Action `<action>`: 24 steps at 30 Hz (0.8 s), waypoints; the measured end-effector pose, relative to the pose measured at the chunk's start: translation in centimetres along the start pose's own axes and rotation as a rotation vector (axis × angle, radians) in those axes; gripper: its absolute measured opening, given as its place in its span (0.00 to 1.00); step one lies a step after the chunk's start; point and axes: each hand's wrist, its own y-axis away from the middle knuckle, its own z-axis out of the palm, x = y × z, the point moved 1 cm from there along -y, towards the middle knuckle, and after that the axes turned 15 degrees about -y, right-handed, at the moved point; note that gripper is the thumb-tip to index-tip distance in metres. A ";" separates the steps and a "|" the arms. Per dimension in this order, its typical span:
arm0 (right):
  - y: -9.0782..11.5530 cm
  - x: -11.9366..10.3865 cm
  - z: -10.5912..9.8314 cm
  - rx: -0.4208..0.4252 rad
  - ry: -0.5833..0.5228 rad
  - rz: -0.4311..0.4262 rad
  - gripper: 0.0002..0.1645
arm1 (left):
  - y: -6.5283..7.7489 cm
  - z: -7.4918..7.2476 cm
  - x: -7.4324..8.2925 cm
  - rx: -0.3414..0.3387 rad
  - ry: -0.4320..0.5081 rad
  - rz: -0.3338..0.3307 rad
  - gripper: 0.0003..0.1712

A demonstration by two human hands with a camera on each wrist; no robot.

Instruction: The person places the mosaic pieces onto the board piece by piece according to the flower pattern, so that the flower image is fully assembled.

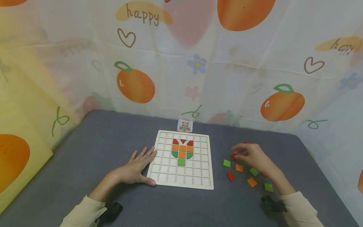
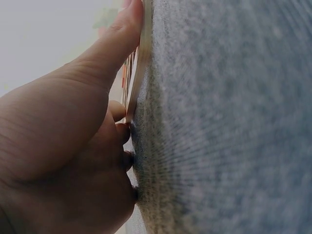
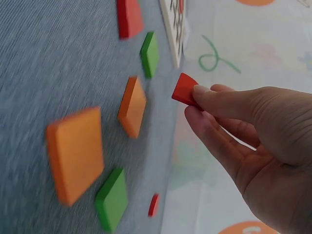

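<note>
My right hand (image 1: pixel 253 156) is off to the right of the board, above the loose pieces. It pinches a small red tile (image 3: pixel 184 88) with one curved edge between thumb and fingertip, off the cloth in the right wrist view. On the left, my left hand (image 1: pixel 136 168) lies spread, its thumb and fingertips on the left edge of the white grid board (image 1: pixel 170 176). A tulip-like pattern fills the board's upper middle: red pieces on top, orange squares (image 1: pixel 182 154), dark green rounded pieces (image 1: pixel 189 155), and a light green square (image 1: pixel 181 162) lowest.
Around the right hand lie loose green tiles (image 1: pixel 227 163), orange tiles (image 1: pixel 251 182) and red pieces (image 1: pixel 231 176). A small pattern card (image 1: pixel 185 125) sits behind the board. Grey cloth (image 1: pixel 113 135) covers the table, and a printed curtain (image 1: pixel 170 63) hangs behind it.
</note>
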 end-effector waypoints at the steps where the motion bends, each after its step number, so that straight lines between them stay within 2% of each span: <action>1: -0.2 -0.1 0.1 0.001 0.003 -0.003 0.17 | 0.0 0.0 0.0 0.000 0.001 0.000 0.67; 7: -1.4 -0.7 1.1 -0.005 -0.021 -0.029 0.17 | 0.0 0.0 0.0 -0.004 0.010 0.003 0.67; 16: -3.4 -2.5 3.5 -0.063 -0.066 -0.062 0.17 | 0.1 0.0 0.0 0.001 0.017 0.002 0.67; 24: -4.7 -4.0 5.8 -0.121 -0.125 -0.054 0.16 | 0.1 0.1 -0.1 0.006 0.016 0.003 0.67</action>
